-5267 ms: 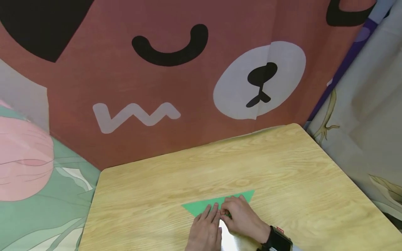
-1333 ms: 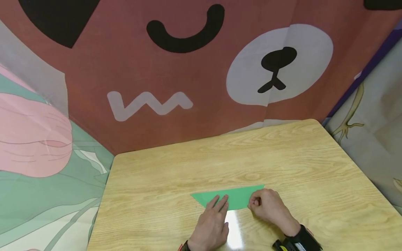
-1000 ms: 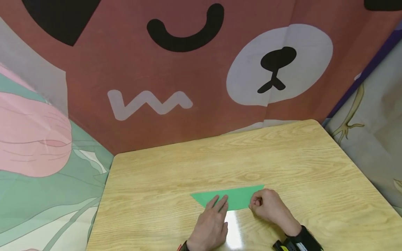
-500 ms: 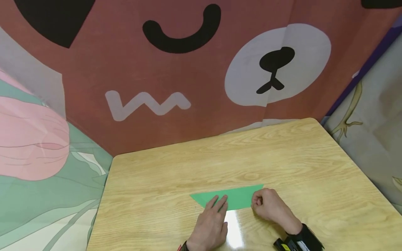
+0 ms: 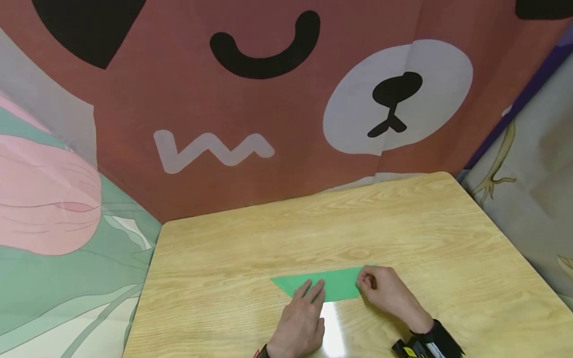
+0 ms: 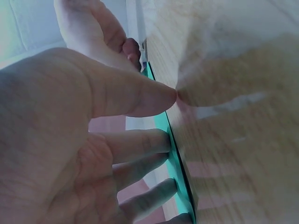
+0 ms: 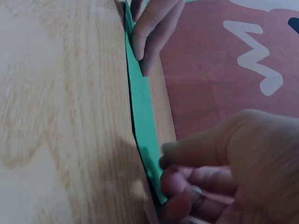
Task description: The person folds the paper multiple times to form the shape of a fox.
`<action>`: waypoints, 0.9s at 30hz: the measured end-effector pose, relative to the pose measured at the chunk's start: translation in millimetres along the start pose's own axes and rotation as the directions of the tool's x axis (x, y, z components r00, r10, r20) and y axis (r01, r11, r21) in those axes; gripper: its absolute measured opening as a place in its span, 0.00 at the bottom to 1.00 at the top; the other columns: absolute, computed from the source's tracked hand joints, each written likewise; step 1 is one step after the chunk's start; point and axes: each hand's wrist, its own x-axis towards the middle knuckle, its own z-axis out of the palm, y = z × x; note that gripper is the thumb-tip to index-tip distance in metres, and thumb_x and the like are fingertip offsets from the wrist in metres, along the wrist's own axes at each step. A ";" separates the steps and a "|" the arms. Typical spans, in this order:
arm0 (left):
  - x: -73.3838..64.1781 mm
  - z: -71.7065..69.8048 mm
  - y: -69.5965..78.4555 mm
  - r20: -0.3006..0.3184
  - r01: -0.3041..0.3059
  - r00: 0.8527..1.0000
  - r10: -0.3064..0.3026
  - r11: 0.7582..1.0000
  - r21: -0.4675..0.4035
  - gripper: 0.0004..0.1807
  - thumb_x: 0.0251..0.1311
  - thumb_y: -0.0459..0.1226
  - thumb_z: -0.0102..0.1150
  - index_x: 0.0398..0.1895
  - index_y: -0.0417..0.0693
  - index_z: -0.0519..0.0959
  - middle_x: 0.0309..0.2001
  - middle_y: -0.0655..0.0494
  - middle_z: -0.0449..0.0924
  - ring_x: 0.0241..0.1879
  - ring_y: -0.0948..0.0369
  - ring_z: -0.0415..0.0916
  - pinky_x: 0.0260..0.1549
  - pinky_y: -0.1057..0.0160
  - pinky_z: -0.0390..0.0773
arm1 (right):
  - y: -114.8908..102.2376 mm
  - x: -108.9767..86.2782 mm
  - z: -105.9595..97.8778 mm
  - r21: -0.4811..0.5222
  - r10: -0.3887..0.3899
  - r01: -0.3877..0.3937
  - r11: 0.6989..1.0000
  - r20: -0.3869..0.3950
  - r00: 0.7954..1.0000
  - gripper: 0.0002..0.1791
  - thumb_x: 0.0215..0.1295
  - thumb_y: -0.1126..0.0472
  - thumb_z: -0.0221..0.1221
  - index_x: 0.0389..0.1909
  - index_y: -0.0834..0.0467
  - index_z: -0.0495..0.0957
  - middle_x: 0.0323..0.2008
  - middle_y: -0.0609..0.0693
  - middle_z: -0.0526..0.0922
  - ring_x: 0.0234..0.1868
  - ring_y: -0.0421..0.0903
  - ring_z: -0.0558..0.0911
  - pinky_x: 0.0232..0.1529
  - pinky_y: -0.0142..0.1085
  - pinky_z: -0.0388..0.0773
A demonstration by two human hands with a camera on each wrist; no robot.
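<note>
Bear-faced cloth (image 5: 259,109) stands behind a table (image 5: 233,243) with pale wood grain and a bright patch of glare (image 5: 333,328). Green paper (image 5: 338,283) lies on it, near the person. The left hand (image 5: 297,318) presses the paper with straight, slightly spread fingers; the right hand (image 5: 387,293) has its fingertips curled together at the right end — whether they pinch the paper, I cannot tell.

A slip seems the likeliest trouble: if the left fingers eased off, a tug from the right could skew the paper on that shiny top, or crumple its corner. It looks thin and matte, a long straight-edged strip with a slanted left end — and a dark line under its near edge hints that it may not lie quite flat.
</note>
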 end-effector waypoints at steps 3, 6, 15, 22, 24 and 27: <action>-0.5 0.9 1.2 -0.017 -0.014 1.000 0.014 0.999 0.029 0.28 0.68 0.44 0.62 0.69 0.43 0.77 0.79 0.54 0.66 0.77 0.49 0.65 0.70 0.53 0.75 | 0.3 2.7 6.7 -0.045 -0.083 0.080 0.996 -0.073 0.994 0.07 0.63 0.65 0.72 0.32 0.51 0.84 0.27 0.39 0.76 0.27 0.35 0.72 0.28 0.28 0.71; -0.6 1.2 3.5 -0.045 -0.029 0.998 0.034 0.995 0.097 0.28 0.67 0.45 0.62 0.68 0.43 0.79 0.77 0.54 0.69 0.75 0.49 0.68 0.71 0.53 0.75 | 0.5 5.9 12.4 -0.151 -0.168 0.148 0.977 -0.133 0.977 0.11 0.58 0.59 0.76 0.40 0.53 0.86 0.37 0.40 0.81 0.38 0.41 0.78 0.39 0.34 0.73; 2.3 -2.3 6.6 -0.051 -0.009 0.999 0.017 0.989 0.146 0.27 0.65 0.45 0.64 0.66 0.47 0.81 0.77 0.55 0.69 0.73 0.50 0.71 0.63 0.49 0.81 | 1.0 12.2 20.0 -0.329 -0.194 0.138 0.934 -0.146 0.970 0.35 0.45 0.47 0.82 0.54 0.56 0.84 0.50 0.49 0.82 0.53 0.53 0.79 0.50 0.53 0.73; 1.0 0.2 4.8 -0.081 -0.017 0.996 0.028 0.991 0.129 0.28 0.65 0.45 0.64 0.66 0.44 0.80 0.76 0.53 0.70 0.72 0.49 0.72 0.63 0.48 0.82 | -2.3 14.9 18.9 -0.338 -0.182 0.131 0.932 -0.124 0.975 0.34 0.44 0.47 0.83 0.53 0.54 0.85 0.46 0.47 0.82 0.48 0.50 0.78 0.51 0.56 0.70; 0.6 0.6 3.9 -0.079 -0.016 0.997 0.027 0.991 0.129 0.28 0.66 0.45 0.64 0.67 0.44 0.80 0.77 0.53 0.69 0.73 0.50 0.71 0.63 0.48 0.82 | -3.5 16.2 18.1 -0.327 -0.169 0.122 0.937 -0.118 0.979 0.32 0.44 0.48 0.83 0.51 0.54 0.85 0.46 0.47 0.82 0.48 0.50 0.77 0.51 0.56 0.69; -0.3 0.9 2.1 -0.072 -0.017 0.997 0.025 0.993 0.121 0.28 0.67 0.46 0.64 0.68 0.45 0.79 0.77 0.54 0.68 0.74 0.50 0.70 0.65 0.49 0.80 | -5.0 18.4 17.3 -0.309 -0.144 0.107 0.945 -0.101 0.984 0.29 0.44 0.49 0.83 0.48 0.53 0.86 0.45 0.46 0.80 0.47 0.49 0.75 0.51 0.55 0.67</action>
